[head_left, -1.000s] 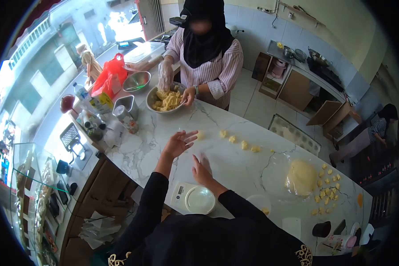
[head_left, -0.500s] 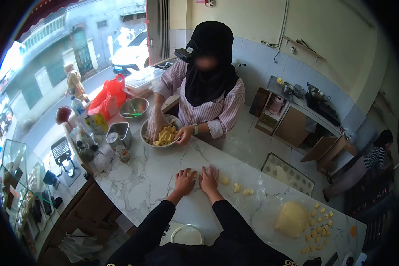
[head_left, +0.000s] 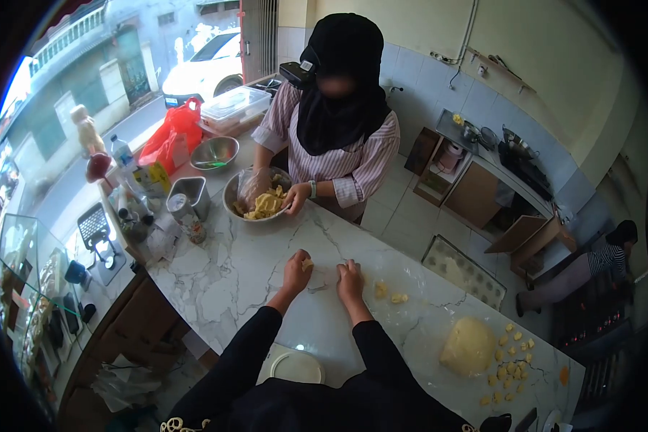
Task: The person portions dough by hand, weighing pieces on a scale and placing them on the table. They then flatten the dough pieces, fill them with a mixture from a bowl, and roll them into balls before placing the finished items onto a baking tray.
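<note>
My left hand [head_left: 295, 273] is closed round a small pale yellow piece of dough [head_left: 307, 265], which shows at its thumb side. A short way to the right, my right hand [head_left: 350, 281] is curled closed over the marble-patterned counter [head_left: 248, 277]; whatever its fingers hold is hidden. Clear plastic film appears to lie between and beside the hands. Just right of my right hand are two small dough pieces [head_left: 380, 289]. Farther right sit a large pale dough mound [head_left: 468, 347] and several small yellow pieces [head_left: 511, 369].
Across the counter, a person [head_left: 331, 137] works yellow dough [head_left: 267, 204] in a bowl [head_left: 230, 205], one hand gloved. A metal bowl [head_left: 214, 154], a metal container [head_left: 198, 189] and a red bag [head_left: 174, 137] stand left. A round white lid-like object [head_left: 297, 367] lies near my body.
My hands have moved apart and closed from a flatter pose. The dough piece nearest my right hand no longer shows. The co-worker's gloved hand has shifted in the bowl; the view has tilted slightly.
</note>
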`<state>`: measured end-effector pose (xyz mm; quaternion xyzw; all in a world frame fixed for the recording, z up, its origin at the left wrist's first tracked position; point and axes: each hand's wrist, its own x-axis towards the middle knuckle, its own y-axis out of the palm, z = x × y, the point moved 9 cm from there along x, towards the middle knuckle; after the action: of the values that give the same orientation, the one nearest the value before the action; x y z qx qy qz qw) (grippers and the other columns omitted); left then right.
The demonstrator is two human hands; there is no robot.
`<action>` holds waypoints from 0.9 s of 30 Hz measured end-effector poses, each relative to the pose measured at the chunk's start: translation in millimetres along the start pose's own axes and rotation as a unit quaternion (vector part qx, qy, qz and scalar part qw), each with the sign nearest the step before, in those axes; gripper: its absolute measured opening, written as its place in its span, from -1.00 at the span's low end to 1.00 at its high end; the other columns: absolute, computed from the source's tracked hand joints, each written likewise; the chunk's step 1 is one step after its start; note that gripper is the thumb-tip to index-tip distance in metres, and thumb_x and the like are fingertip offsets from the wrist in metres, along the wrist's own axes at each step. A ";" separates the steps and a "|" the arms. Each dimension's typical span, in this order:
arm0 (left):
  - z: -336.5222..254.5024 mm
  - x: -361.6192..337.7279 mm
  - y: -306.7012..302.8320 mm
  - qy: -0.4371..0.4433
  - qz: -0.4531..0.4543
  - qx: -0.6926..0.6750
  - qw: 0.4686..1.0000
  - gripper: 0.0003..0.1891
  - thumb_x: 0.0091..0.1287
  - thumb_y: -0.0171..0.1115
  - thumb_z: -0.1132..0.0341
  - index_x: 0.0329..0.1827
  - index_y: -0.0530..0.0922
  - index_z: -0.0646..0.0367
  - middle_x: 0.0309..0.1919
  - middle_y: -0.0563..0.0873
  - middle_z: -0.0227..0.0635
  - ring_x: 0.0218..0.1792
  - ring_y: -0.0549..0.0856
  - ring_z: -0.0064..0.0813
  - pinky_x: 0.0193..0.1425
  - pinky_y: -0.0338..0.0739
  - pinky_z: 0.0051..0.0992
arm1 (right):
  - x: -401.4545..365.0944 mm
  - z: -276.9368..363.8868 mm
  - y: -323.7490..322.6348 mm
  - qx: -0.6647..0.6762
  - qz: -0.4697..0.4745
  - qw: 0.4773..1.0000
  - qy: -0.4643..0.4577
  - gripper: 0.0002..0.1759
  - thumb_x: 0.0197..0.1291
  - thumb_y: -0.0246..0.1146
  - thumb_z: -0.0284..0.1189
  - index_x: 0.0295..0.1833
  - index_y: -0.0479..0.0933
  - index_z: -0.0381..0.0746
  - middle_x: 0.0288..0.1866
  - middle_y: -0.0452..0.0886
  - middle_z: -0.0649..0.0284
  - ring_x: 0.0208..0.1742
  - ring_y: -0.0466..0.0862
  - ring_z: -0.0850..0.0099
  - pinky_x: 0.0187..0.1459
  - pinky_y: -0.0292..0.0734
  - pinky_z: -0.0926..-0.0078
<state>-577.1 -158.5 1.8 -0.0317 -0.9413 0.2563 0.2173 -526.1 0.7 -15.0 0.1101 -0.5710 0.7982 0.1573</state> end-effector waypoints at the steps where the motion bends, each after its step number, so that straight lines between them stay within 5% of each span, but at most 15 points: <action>1: -3.2 -0.9 3.3 0.000 -0.003 -0.002 1.000 -0.71 0.00 0.27 0.46 -0.20 0.43 0.15 -0.38 0.59 -0.19 -0.38 0.59 -0.19 -0.23 0.50 -0.35 | -2.2 0.6 -13.8 0.073 -0.056 0.996 -0.016 -0.73 0.00 0.06 -0.61 -0.16 0.54 -0.23 -0.20 0.43 0.12 -0.12 0.46 0.16 -0.14 0.40 0.28; 4: 3.4 -7.2 -2.2 -0.093 -0.084 -0.209 0.970 -0.84 0.06 0.23 0.42 -0.30 0.48 0.19 -0.49 0.57 -0.31 -0.48 0.57 -0.45 -0.40 0.44 -0.49 | -14.7 -4.3 -34.9 0.198 -0.106 0.975 0.001 -0.76 0.01 0.09 -0.57 -0.17 0.54 -0.22 -0.27 0.48 0.10 -0.21 0.51 0.15 -0.20 0.44 0.31; 6: 15.4 -13.4 25.2 -0.194 0.022 -0.366 0.910 -0.88 0.12 0.16 0.35 -0.37 0.53 0.22 -0.54 0.56 -0.34 -0.55 0.53 -0.56 -0.48 0.40 -0.56 | -26.7 -10.2 -38.7 0.249 -0.095 0.963 0.033 -0.78 0.04 0.12 -0.52 -0.16 0.53 -0.20 -0.29 0.51 0.10 -0.25 0.54 0.12 -0.21 0.47 0.29; 8: 19.1 -16.2 35.7 -0.252 0.059 -0.406 0.876 -0.85 0.14 0.14 0.30 -0.43 0.54 0.21 -0.57 0.54 -0.39 -0.57 0.50 -0.59 -0.51 0.37 -0.57 | -40.2 -21.9 -13.9 0.311 0.061 0.936 0.156 -0.77 0.06 0.18 -0.37 -0.14 0.52 -0.18 -0.37 0.57 0.11 -0.37 0.59 0.07 -0.30 0.49 0.26; 9: 20.1 -23.8 49.1 -0.309 0.101 -0.442 0.836 -0.81 0.16 0.13 0.26 -0.49 0.55 0.21 -0.59 0.53 -0.44 -0.60 0.46 -0.62 -0.55 0.33 -0.59 | -45.5 -13.2 -29.1 0.310 0.064 0.936 0.157 -0.77 0.06 0.18 -0.37 -0.14 0.52 -0.18 -0.37 0.57 0.11 -0.37 0.59 0.07 -0.30 0.49 0.26; 10: 17.0 -25.1 52.7 -0.312 0.100 -0.444 0.834 -0.81 0.16 0.13 0.26 -0.49 0.55 0.21 -0.59 0.53 -0.44 -0.60 0.46 -0.62 -0.55 0.33 -0.59 | -49.2 -10.0 -60.1 0.217 -0.001 0.964 0.155 -0.74 0.05 0.20 -0.31 -0.14 0.51 -0.17 -0.38 0.59 0.11 -0.38 0.61 0.09 -0.34 0.50 0.26; 12: 10.0 -22.0 48.5 -0.262 0.098 -0.249 0.927 -0.82 0.17 0.15 0.24 -0.45 0.55 0.17 -0.62 0.50 -0.49 -0.64 0.41 -0.67 -0.58 0.28 -0.62 | -49.2 -2.1 -98.9 0.120 -0.065 0.979 0.152 -0.70 0.04 0.21 -0.25 -0.14 0.51 -0.17 -0.38 0.61 0.11 -0.40 0.63 0.10 -0.37 0.50 0.25; 14: 4.0 -24.9 52.5 -0.271 0.087 -0.303 0.910 -0.82 0.17 0.15 0.24 -0.43 0.55 0.16 -0.62 0.48 -0.51 -0.63 0.40 -0.69 -0.57 0.27 -0.63 | -50.8 -19.8 -112.6 -0.051 -0.018 0.971 0.233 -0.68 -0.04 0.29 -0.25 -0.21 0.52 -0.21 -0.45 0.61 0.15 -0.40 0.63 0.12 -0.33 0.51 0.24; 17: -6.7 -30.8 47.9 -0.273 0.077 -0.360 0.889 -0.86 0.19 0.15 0.26 -0.39 0.52 0.15 -0.61 0.43 -0.55 -0.62 0.36 -0.73 -0.57 0.23 -0.65 | -49.6 -44.5 -111.0 -0.134 0.009 0.965 0.225 -0.76 -0.01 0.24 -0.30 -0.24 0.51 -0.20 -0.45 0.61 0.12 -0.39 0.65 0.17 -0.38 0.53 0.25; 21: -29.5 -26.9 24.7 -0.218 0.087 -0.388 0.891 -0.91 0.22 0.12 0.31 -0.33 0.50 0.13 -0.59 0.38 -0.57 -0.61 0.32 -0.75 -0.56 0.22 -0.65 | -47.1 -69.5 -106.2 -0.157 0.007 0.966 0.207 -0.91 -0.05 0.22 -0.42 -0.47 0.52 -0.21 -0.45 0.61 0.10 -0.39 0.64 0.11 -0.38 0.53 0.23; 27: -56.5 -42.3 -20.7 -0.196 0.093 -0.429 0.877 -0.92 0.25 0.11 0.31 -0.30 0.50 0.11 -0.54 0.40 -0.57 -0.53 0.37 -0.76 -0.47 0.29 -0.67 | -70.5 -7.8 -135.6 -0.108 -0.006 0.989 0.105 -0.87 -0.02 0.22 -0.38 -0.48 0.53 -0.21 -0.46 0.59 0.16 -0.40 0.62 0.17 -0.40 0.52 0.24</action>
<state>-513.7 -157.2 39.2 -0.1585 -0.9750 -0.1527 -0.0312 -409.7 39.7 76.4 0.0112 -0.6332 0.7384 0.2318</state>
